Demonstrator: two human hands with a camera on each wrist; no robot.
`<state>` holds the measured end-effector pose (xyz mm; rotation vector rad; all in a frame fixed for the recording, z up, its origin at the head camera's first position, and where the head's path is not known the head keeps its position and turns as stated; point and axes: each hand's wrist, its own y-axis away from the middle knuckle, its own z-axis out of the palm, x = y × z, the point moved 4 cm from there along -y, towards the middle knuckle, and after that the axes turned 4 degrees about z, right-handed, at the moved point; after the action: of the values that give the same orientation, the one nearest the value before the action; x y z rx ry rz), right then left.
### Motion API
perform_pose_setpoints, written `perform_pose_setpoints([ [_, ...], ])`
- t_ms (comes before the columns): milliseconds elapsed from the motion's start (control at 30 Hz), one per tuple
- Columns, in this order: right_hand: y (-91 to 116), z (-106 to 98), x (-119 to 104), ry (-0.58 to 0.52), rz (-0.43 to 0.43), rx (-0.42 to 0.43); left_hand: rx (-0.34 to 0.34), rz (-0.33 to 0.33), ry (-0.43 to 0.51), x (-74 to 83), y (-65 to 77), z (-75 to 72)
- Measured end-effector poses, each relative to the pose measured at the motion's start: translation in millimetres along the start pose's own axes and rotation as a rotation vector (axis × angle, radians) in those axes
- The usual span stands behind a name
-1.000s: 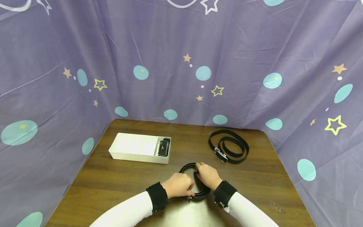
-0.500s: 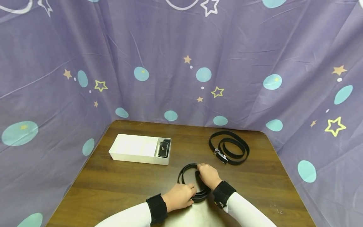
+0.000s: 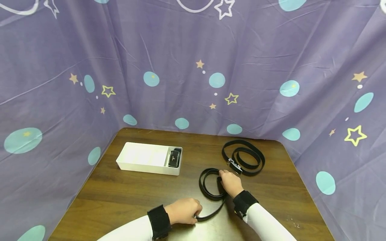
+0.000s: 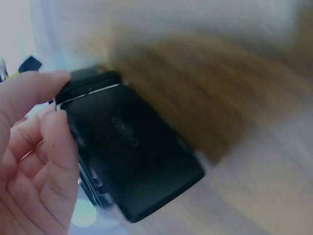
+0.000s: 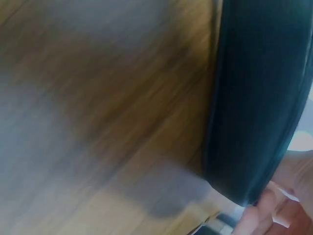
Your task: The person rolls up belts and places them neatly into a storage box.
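Note:
A black belt [image 3: 211,194] lies partly coiled at the front middle of the table. My left hand [image 3: 183,211] pinches its buckle end; the left wrist view shows the dark buckle [image 4: 132,152], with faint lettering, gripped between thumb and fingers. From there a single length of strap curves right to the coil. My right hand [image 3: 231,184] holds the coil's right side, with the fingers over the strap. In the right wrist view the strap [image 5: 259,88] runs down to a blunt tip, and the fingertips [image 5: 266,203] touch it there.
Behind my right hand, a second black belt [image 3: 259,150] with a silver-edged buckle lies loosely coiled. A white divided box [image 3: 144,167] stands at the back left, with a rolled black belt [image 3: 174,158] in its right compartment. A purple curtain [image 3: 175,50] surrounds the wooden table [image 3: 120,194].
My left hand has drawn the buckle end away from the coil, to the left and nearer the front. My right hand has moved right, carrying the coil along; a strap length now spans between them.

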<state>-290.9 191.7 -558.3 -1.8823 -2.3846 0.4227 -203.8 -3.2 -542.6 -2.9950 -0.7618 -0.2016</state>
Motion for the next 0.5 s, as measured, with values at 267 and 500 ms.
perform_pose_setpoints([
  [267,23.1,-8.2,2.8,0.006,-0.042,-0.026,0.017,-0.141,-0.059,-43.2,25.2,-9.8],
  [500,46.1,-12.7,-22.2,0.008,-0.140,-0.051,0.111,-0.234,-0.088,-81.6,24.5,-14.3],
])
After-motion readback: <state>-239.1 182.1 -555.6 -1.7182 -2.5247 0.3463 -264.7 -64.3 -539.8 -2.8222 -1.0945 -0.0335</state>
